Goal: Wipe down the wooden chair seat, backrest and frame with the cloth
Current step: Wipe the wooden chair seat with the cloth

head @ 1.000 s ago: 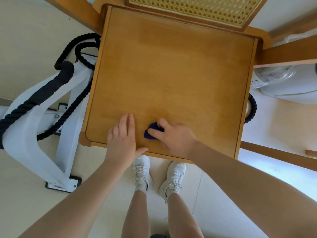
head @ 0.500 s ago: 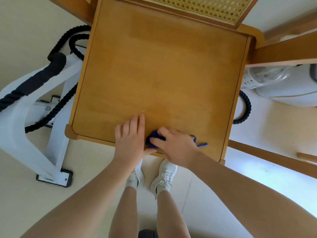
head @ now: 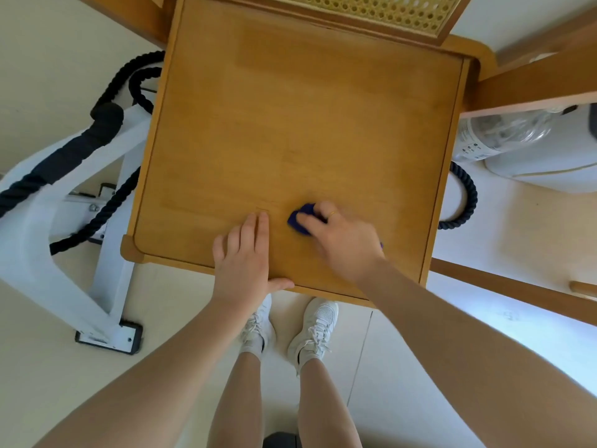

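While the right hand (head: 342,242) presses down on a dark blue cloth (head: 302,219), its fingers are curled over the bundle so that only a small fold shows past the fingertips and a sliver pokes out by the wrist. That hand wears a thin ring (head: 333,214) on one finger. Just left of those fingers, apart from the cloth, the left hand (head: 244,257) lies flat on the wood, fingers straight and close together, holding nothing, with its thumb hooked over the front edge of the chair seat (head: 290,124).

Both hands sit near the front edge; beyond the fingertips the seat stretches bare all the way to the woven cane backrest (head: 381,8). A narrow raised rim runs along the left and right sides, and the front left corner is rounded. To the right of the right hand's fingers some bare wood remains before the side rim; to the left of the left hand's fingers there is a wider bare stretch.

Past the left rim, a white metal frame (head: 64,221) wrapped with thick black rope (head: 106,202) stands close against the chair. Past the right rim stands a white appliance (head: 533,156) under a wooden rail (head: 533,82). Below the front edge, two white sneakers (head: 284,328) stand on pale floor.
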Motion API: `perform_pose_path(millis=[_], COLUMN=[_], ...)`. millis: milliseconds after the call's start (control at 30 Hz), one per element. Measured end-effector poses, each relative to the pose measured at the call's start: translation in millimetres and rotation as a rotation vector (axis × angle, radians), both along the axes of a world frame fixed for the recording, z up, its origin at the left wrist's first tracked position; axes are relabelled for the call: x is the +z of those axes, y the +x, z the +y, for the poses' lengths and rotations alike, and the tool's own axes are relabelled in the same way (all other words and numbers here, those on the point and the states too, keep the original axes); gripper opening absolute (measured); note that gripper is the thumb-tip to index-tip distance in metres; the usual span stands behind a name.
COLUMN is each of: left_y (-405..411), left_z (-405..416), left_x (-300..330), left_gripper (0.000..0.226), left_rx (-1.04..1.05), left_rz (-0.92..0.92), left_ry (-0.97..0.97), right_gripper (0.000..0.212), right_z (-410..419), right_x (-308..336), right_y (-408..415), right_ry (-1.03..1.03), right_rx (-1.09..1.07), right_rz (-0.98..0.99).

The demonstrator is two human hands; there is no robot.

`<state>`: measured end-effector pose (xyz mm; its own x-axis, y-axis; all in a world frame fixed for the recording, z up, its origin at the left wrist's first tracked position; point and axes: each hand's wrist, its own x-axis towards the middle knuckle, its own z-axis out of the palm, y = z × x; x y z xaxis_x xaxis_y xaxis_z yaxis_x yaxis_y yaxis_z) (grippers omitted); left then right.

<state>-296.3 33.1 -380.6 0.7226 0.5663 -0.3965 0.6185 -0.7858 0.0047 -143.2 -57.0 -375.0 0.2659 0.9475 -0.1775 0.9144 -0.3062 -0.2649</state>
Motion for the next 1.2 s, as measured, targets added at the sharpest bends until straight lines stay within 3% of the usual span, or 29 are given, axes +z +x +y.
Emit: perform_pose_path(millis=[167, 400, 633, 900, 1100, 1200], left_y=[-4.1, -5.8, -13.5, -16.2, -14.6, -11.8], left_z=[2.4, 16.5, 29.2, 30.7, 28.5, 27.5], left_x=[-4.8, -9.4, -5.7, -14.2, -9.4, -6.0], left_gripper=[0.13, 0.122, 0.109, 0.107, 0.109, 0.111], left_rx=[0.015, -0.128, -0.214, -0.256, -0.259, -0.252], left_rz=[-0.039, -0.102, -0.115, -0.144, -0.123, -0.084], left_ry=[-0.015, 0.059, 0.037, 0.076, 0.086, 0.063], right_gripper=[0.045, 0.039, 0.044, 0.026, 0.027, 0.029], right_z=[29.3, 86.4, 32.9, 107.0, 65.2, 44.4], right_x=[-8.2, -20.1, -10.8, -18.4, -8.7, -6.5], right_y=[2.1, 18.6, 1.1, 27.4, 10.0, 1.4], right_ry=[0.065, 0.154, 0.098, 0.053, 0.126, 0.085], right_rx=[0.107, -0.158, -0.092, -0.314, -0.145, -0.168], right_rz=[-0.099, -0.098, -0.059, -0.068, 0.033, 0.069])
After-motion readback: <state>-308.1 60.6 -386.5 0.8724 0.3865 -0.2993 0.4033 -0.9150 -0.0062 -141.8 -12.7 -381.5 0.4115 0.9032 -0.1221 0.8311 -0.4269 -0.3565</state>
